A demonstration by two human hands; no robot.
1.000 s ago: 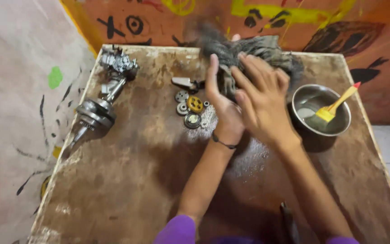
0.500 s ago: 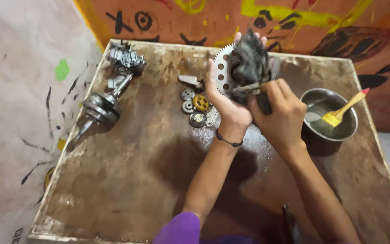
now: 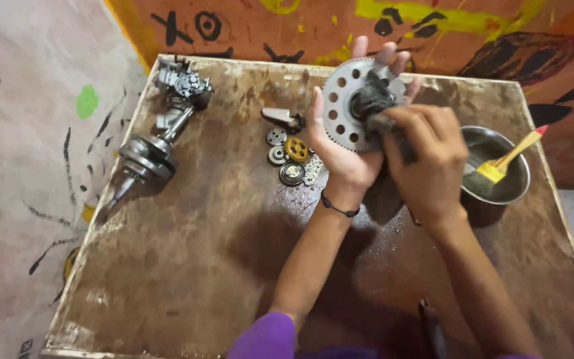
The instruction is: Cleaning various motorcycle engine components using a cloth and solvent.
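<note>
My left hand [image 3: 345,154] holds a large round toothed metal gear [image 3: 341,106] with a ring of holes, lifted above the brown table [image 3: 187,266]. My right hand [image 3: 428,166] presses a dark grey rag [image 3: 375,101] against the gear's centre. Part of the rag hangs down between my wrists. Just left of my left hand, several small gears and bearings [image 3: 289,159], one of them yellow, lie in a cluster on the table.
A crankshaft [image 3: 146,159] and a grey engine part [image 3: 181,81] lie along the table's left edge. A small metal bracket [image 3: 282,118] sits near the back. On the right a metal bowl [image 3: 514,179] holds a yellow-handled brush [image 3: 507,162]. A painted wall stands behind.
The rag lay bunched at the back of the table under both hands. My left hand has since lifted the gear, and my right hand has brought the rag against it.
</note>
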